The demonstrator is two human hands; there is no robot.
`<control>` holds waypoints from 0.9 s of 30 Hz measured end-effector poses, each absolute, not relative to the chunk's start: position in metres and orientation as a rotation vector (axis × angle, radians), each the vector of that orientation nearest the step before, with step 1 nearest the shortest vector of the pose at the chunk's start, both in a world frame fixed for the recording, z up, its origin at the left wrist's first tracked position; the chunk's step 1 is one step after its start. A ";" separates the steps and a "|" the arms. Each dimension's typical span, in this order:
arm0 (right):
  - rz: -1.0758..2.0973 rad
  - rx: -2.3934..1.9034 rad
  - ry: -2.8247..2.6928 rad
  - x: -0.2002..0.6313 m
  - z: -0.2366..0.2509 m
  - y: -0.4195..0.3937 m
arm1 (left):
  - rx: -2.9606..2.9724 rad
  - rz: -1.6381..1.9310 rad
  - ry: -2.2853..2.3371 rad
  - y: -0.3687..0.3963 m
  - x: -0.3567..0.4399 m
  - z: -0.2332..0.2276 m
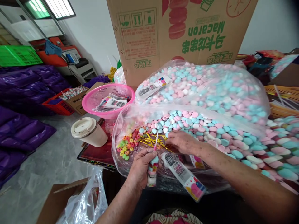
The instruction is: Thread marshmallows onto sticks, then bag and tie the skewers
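Observation:
My left hand (140, 166) is closed around a bagged candy skewer (153, 169). The skewer stands upright, its white stick pointing up out of the gathered bag neck. My right hand (183, 142) reaches down to the gold twist ties (149, 141), its fingertips drawn together at their right end. Whether a tie is between those fingers I cannot make out. Printed clear candy bags (183, 175) lie flat below my right hand. Ring-shaped gummies (127, 146) are heaped left of the ties. Pink, white and blue candies (187, 123) are piled behind both hands.
A large plastic bag of candies (210, 84) lies before a macaron carton (173, 31). A pink basket (85, 99) holds printed bags. Near the table's left edge is a lidded cup (90, 132). Below it stand an open box (56, 199) and clear plastic; purple bundles (21, 140) lie left.

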State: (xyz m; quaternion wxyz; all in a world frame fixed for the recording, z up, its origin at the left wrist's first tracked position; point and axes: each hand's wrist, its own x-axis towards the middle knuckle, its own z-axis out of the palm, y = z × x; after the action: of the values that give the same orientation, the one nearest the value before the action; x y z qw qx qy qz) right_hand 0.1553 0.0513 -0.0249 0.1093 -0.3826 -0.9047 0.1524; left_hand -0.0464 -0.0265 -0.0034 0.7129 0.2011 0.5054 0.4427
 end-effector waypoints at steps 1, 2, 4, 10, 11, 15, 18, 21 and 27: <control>0.477 -1.113 -2.675 0.152 -0.027 0.052 | 0.445 0.984 1.123 -0.027 -0.046 -0.004; 0.505 -1.110 -2.677 0.148 -0.027 0.052 | 0.439 0.989 1.127 -0.027 -0.047 -0.004; 0.561 -1.122 -2.643 0.144 -0.026 0.054 | 0.424 0.994 1.130 -0.028 -0.048 -0.004; 0.752 -1.276 -2.356 0.160 -0.012 0.057 | 0.431 0.996 1.107 -0.027 -0.047 -0.005; 0.780 -1.315 -2.306 0.163 -0.010 0.057 | 0.428 1.000 1.094 -0.026 -0.045 -0.005; 0.863 -1.416 -2.165 0.170 -0.008 0.053 | 0.427 1.030 1.044 -0.017 -0.034 -0.005; 0.886 -1.464 -2.084 0.172 -0.011 0.051 | 0.452 1.036 1.054 -0.010 -0.026 -0.003; 0.830 -1.547 -1.965 0.177 -0.008 0.045 | 0.483 1.038 1.054 -0.006 -0.022 0.000; 0.912 -1.341 -1.833 0.159 0.021 -0.003 | 0.515 1.005 1.063 -0.011 -0.009 0.002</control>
State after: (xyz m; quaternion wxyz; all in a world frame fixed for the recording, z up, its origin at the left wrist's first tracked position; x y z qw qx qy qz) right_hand 0.1587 -0.0032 0.0210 0.3401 -0.5153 -0.7044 0.3502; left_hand -0.0094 -0.0105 0.0018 0.7140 0.2324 0.4799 0.4537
